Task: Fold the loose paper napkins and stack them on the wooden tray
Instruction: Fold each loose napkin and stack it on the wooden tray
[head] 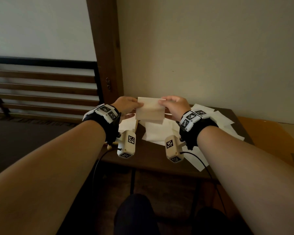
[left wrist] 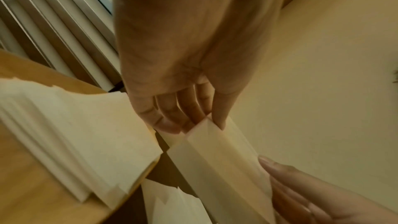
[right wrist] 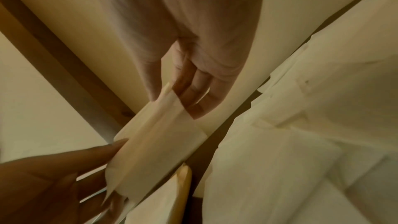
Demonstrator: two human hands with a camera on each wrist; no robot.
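A folded white napkin (head: 150, 110) hangs in the air above the table, held upright between both hands. My left hand (head: 128, 106) pinches its left edge, thumb in front and fingers behind. My right hand (head: 174, 106) pinches the right edge the same way. The left wrist view shows the napkin (left wrist: 217, 157) with a crease along it, and a stack of folded napkins (left wrist: 71, 134) on the wooden tray (left wrist: 23, 192) to the left. In the right wrist view the napkin (right wrist: 159, 135) spans both hands. Loose napkins (head: 157, 133) lie on the table below.
More loose napkins (head: 222, 121) spread over the right side of the small dark table (head: 148, 160). A wall stands close behind it, with a brown wooden post (head: 107, 48) at the left. A brown cardboard sheet (head: 268, 138) lies right of the table. My knees are below.
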